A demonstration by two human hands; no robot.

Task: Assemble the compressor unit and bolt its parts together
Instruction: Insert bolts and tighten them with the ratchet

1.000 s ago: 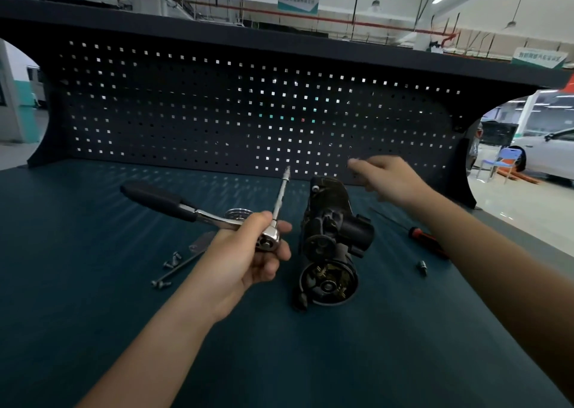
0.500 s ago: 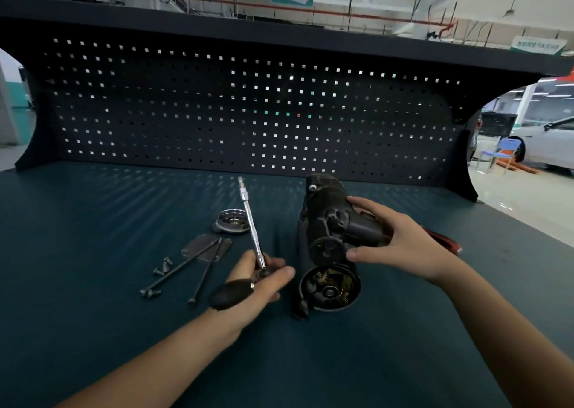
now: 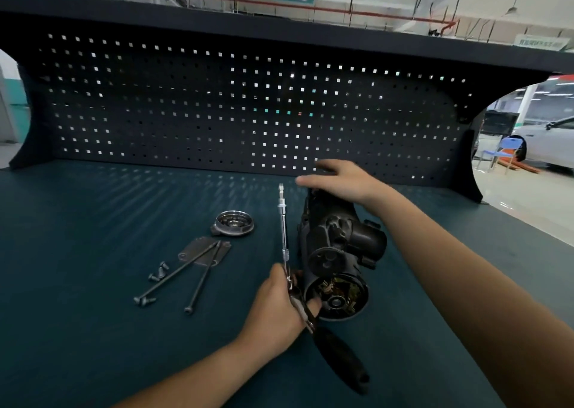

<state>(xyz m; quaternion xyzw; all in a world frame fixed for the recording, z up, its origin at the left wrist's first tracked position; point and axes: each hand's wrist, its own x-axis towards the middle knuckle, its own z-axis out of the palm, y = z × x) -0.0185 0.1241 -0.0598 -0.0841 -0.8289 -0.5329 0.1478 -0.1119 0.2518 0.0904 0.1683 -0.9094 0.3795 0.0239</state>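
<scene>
black compressor unit [image 3: 337,252] just right of left hand [image 3: 276,309] clenching ratchet [image 3: 283,236]; right hand [image 3: 344,181] atop far end, grip unclear.

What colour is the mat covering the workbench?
The mat is dark teal, clearest in the head view.

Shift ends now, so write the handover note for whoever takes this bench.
Left hand grips the ratchet at its head, beside the unit. Right hand lies open over the unit's far end; contact is blurred.
Cover, plate, two long bolts and small screws lie loose on the mat, left of the unit.
Done: nothing visibly bolted; the unit's near end is open.
Left: likely fit cover and plate, then bolt.
</scene>
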